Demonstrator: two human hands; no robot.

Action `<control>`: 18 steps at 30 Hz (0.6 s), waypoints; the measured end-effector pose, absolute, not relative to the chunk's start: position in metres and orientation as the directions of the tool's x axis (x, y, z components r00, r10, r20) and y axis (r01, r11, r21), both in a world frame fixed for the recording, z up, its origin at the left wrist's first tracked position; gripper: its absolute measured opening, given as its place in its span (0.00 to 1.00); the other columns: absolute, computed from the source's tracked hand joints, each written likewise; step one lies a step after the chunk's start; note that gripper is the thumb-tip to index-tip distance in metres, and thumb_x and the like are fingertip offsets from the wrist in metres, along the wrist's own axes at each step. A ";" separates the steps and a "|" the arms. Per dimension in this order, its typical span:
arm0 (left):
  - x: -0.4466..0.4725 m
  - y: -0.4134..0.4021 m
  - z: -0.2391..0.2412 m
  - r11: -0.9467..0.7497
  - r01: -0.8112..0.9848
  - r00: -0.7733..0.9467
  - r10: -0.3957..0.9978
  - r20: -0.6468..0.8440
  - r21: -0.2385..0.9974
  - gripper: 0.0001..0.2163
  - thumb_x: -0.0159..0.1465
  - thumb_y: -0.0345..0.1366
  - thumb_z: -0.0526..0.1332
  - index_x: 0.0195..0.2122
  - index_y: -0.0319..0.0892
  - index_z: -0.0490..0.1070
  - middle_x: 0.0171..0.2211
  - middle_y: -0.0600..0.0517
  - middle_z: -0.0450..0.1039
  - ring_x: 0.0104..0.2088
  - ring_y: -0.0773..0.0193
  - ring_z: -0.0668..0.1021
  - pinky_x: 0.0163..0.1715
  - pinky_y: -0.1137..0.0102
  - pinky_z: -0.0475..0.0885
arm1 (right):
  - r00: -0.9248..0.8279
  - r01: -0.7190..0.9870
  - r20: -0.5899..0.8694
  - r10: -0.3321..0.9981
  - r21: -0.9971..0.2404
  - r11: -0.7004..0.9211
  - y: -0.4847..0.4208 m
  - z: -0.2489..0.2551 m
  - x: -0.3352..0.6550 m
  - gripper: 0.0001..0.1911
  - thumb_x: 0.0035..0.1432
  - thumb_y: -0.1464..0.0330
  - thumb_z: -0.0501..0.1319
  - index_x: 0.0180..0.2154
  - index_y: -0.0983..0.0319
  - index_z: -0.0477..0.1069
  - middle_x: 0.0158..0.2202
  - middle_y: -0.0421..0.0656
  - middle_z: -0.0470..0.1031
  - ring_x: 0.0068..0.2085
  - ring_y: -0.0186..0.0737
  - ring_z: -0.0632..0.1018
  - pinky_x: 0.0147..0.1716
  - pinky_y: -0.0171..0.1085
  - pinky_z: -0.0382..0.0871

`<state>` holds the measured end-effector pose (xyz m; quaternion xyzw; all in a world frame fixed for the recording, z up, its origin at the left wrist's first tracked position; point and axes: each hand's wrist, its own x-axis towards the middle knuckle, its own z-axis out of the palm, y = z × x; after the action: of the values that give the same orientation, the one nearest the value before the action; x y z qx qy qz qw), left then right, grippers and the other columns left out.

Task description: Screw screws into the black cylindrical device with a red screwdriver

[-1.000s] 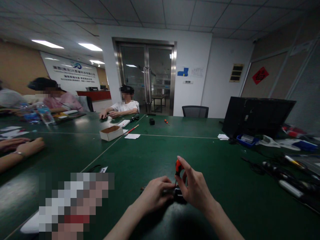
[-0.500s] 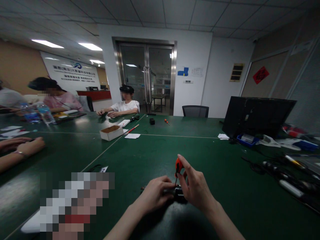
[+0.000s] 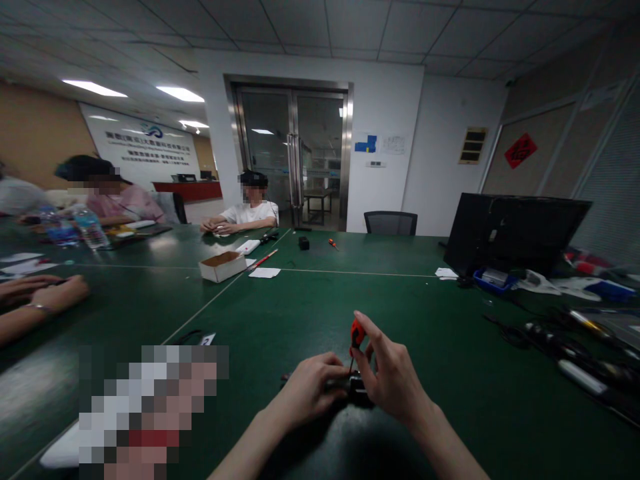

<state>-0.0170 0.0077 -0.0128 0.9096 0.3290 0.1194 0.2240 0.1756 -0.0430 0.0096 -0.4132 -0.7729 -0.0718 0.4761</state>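
My right hand (image 3: 395, 370) is closed around a small orange-and-black screwdriver (image 3: 357, 333), with the index finger on top of the handle. The screwdriver stands nearly upright, its thin shaft pointing down at a small black object (image 3: 357, 388) on the table. My left hand (image 3: 313, 387) grips that black object from the left, its fingers near the screwdriver's tip. Both hands cover much of the object, so I cannot make out its kind. The tip's exact contact point is hidden.
On the green table (image 3: 400, 307) stand an open white box (image 3: 223, 268), a small black block (image 3: 304, 243) and another orange screwdriver (image 3: 333, 243). A monitor (image 3: 515, 233) and cables (image 3: 560, 353) lie right. A person's hands (image 3: 50, 293) rest at left; others sit beyond.
My hands stay in place, with the screwdriver handle slightly turned in my right fingers. Across the table, a person's hands have drawn closer together.
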 end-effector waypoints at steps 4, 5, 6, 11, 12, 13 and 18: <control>-0.017 0.008 -0.012 -0.682 0.541 0.757 0.650 0.068 0.492 0.10 0.63 0.29 0.64 0.43 0.47 0.80 0.48 0.50 0.76 0.47 0.57 0.79 0.47 0.69 0.71 | -0.185 0.708 0.811 0.555 -0.282 0.648 -0.041 0.007 0.177 0.29 0.68 0.71 0.54 0.68 0.60 0.53 0.35 0.41 0.77 0.24 0.34 0.76 0.26 0.33 0.71; -0.017 0.008 -0.011 -0.681 0.544 0.756 0.651 0.066 0.490 0.09 0.63 0.29 0.64 0.43 0.47 0.80 0.48 0.50 0.76 0.47 0.57 0.79 0.47 0.69 0.71 | -0.185 0.710 0.818 0.544 -0.271 0.650 -0.040 0.007 0.177 0.28 0.68 0.71 0.55 0.67 0.59 0.54 0.35 0.41 0.77 0.24 0.34 0.75 0.26 0.33 0.71; -0.017 0.008 -0.011 -0.679 0.548 0.754 0.654 0.063 0.488 0.09 0.63 0.29 0.64 0.42 0.47 0.80 0.48 0.50 0.76 0.47 0.57 0.79 0.47 0.69 0.71 | -0.187 0.713 0.824 0.535 -0.261 0.651 -0.040 0.007 0.177 0.27 0.68 0.71 0.55 0.66 0.59 0.54 0.36 0.41 0.77 0.24 0.34 0.75 0.26 0.33 0.71; -0.017 0.007 -0.010 -0.680 0.554 0.755 0.653 0.053 0.480 0.12 0.64 0.31 0.64 0.47 0.49 0.80 0.49 0.50 0.76 0.49 0.56 0.78 0.49 0.68 0.71 | -0.197 0.707 0.804 0.561 -0.280 0.649 -0.043 0.012 0.176 0.30 0.67 0.71 0.55 0.67 0.59 0.53 0.35 0.40 0.77 0.23 0.34 0.74 0.24 0.33 0.69; -0.017 0.007 -0.010 -0.680 0.556 0.754 0.654 0.053 0.479 0.13 0.64 0.31 0.63 0.48 0.49 0.80 0.49 0.50 0.76 0.49 0.56 0.78 0.49 0.68 0.71 | -0.201 0.699 0.795 0.573 -0.294 0.652 -0.043 0.014 0.177 0.29 0.67 0.71 0.54 0.68 0.60 0.53 0.35 0.40 0.76 0.22 0.33 0.73 0.23 0.33 0.68; -0.017 0.006 -0.010 -0.679 0.557 0.753 0.656 0.054 0.478 0.14 0.64 0.32 0.63 0.49 0.50 0.80 0.49 0.50 0.77 0.48 0.56 0.78 0.48 0.68 0.71 | -0.203 0.691 0.785 0.585 -0.309 0.653 -0.044 0.015 0.177 0.29 0.67 0.72 0.53 0.67 0.60 0.53 0.35 0.40 0.77 0.21 0.32 0.72 0.23 0.33 0.67; -0.016 0.006 -0.008 -0.673 0.569 0.741 0.668 0.060 0.472 0.16 0.62 0.32 0.64 0.51 0.51 0.80 0.48 0.50 0.77 0.48 0.55 0.79 0.46 0.68 0.71 | -0.172 0.726 0.758 0.630 -0.335 0.601 -0.047 0.030 0.185 0.22 0.64 0.74 0.55 0.59 0.60 0.60 0.39 0.43 0.77 0.27 0.34 0.76 0.26 0.33 0.68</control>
<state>-0.0163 0.0060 -0.0084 0.9075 0.3408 0.1148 0.2172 0.1850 -0.0471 0.0304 -0.4438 -0.7637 -0.0516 0.4660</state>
